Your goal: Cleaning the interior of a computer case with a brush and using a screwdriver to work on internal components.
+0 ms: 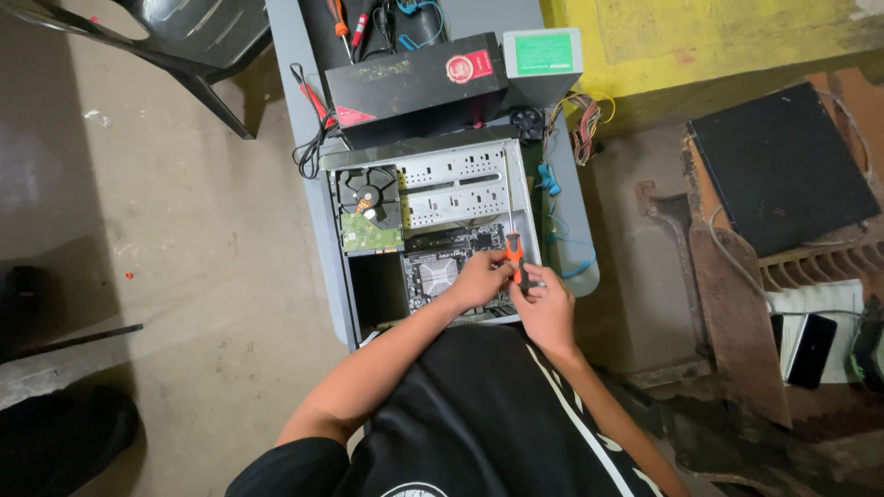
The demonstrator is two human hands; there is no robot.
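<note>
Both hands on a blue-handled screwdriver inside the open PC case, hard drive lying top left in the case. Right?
Not quite: the screwdriver has an orange handle, not blue, as the head view shows. The rest holds: left hand and right hand on it, inside the open case, hard drive top left.

Both bare forearms reach forward from the torso and converge. The left hand [479, 281] comes in from the lower left, elbow bent, fingers curled inward toward the right hand [546, 308]. The right hand sits just beside it, wrist bent, fingers closed in a grip, knuckles up.
</note>
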